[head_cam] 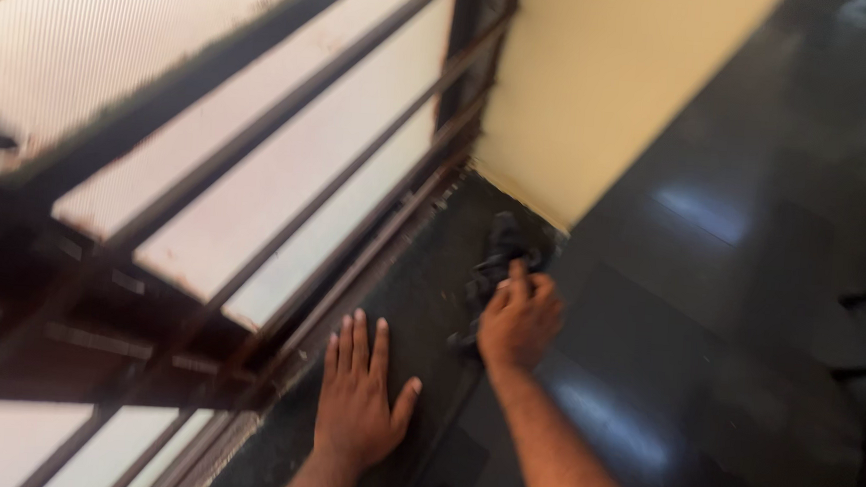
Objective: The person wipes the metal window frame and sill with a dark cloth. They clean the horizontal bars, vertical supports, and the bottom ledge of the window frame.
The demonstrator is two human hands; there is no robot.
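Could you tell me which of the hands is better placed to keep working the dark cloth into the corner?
Right hand: it grips the dark cloth; left hand lies flat on the sill.

The floor is dark polished stone, glossy with pale reflections. The sill looks like speckled dark stone, duller and dusty. The window bars are dark painted metal, worn in spots, over frosted ribbed glass. The wall is matt cream paint. The rag seems soft dark cloth.
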